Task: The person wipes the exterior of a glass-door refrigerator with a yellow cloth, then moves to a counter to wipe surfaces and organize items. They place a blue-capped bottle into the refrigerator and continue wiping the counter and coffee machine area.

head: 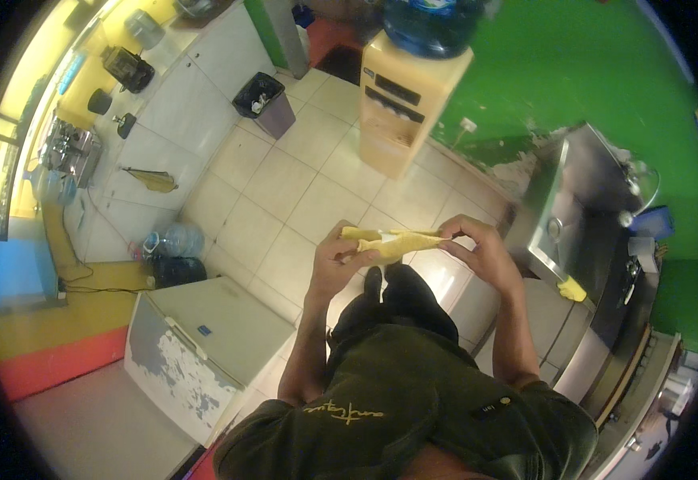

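A yellow cloth (400, 245), partly folded, is stretched between my two hands at about waist height above the tiled floor. My left hand (340, 258) grips its left end, thumb on top. At the other end, my right hand (475, 243) pinches a corner between thumb and fingers. A small white patch shows in the fold in the middle. I cannot tell whether it is part of the cloth or something inside it.
To the right are a stainless steel sink (589, 180) and another yellow cloth (572, 290) on the counter edge. A water dispenser (394, 108) stands ahead, a waste bin (268, 108) left of it. A chest freezer (205, 336) and water bottles (181, 241) are at left.
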The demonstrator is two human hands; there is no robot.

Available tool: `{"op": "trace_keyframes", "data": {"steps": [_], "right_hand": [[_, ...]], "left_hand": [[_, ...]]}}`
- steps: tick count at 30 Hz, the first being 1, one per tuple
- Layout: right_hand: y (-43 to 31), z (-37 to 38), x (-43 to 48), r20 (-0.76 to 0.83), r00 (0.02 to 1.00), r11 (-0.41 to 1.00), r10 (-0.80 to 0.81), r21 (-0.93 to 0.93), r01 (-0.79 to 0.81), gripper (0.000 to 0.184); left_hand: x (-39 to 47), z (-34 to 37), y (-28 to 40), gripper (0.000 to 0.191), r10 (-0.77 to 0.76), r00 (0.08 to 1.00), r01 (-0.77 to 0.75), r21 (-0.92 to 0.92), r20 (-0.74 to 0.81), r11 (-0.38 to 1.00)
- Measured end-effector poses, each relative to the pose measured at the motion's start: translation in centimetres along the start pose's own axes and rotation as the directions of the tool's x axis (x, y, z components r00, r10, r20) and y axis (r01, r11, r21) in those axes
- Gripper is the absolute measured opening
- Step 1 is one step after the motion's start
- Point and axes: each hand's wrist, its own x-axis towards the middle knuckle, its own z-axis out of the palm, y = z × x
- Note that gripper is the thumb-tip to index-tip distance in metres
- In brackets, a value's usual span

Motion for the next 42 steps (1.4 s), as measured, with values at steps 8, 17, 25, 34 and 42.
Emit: {"op": "trace_keyframes", "data": {"steps": [8, 17, 25, 34, 42], "right_hand": [[1.6, -1.9, 9.1, -0.066, 0.994, 0.983, -0.091, 0.151, 0.100, 0.013], [1.0, -2.6, 18.6, -0.054, 0.954, 0.937, -0.295, 0.181, 0.300, 0.016], [-6.3, -0.6, 29.3, 0.106, 0.922, 0.765, -0.372, 0.598, 0.240, 0.033], [-9.4, 14.9, 42.4, 0.386, 0.849, 0.768, -0.362, 0.639, 0.037, 0.022], [-2.8, 34.0, 45.5, 0.725, 0.688, 0.891, 0.045, 0.282, -0.355, 0.037]], "left_hand": [[6.2, -0.8, 3.6, 0.018, -0.012, 0.976, 0.046, 0.155, -0.217, 0.987], [9.9, -3.3, 4.2, 0.013, 0.073, 0.942, 0.021, 0.277, -0.327, 0.961], [13.7, -10.4, 10.5, 0.027, 0.304, 0.858, -0.250, 0.181, -0.414, 0.951], [14.8, -26.9, 8.9, 0.048, 0.290, 0.699, -0.388, -0.005, -0.654, 0.922], [5.6, -34.1, -11.3, 0.048, -0.381, 0.737, 0.126, -0.441, -0.558, 0.889]]}}
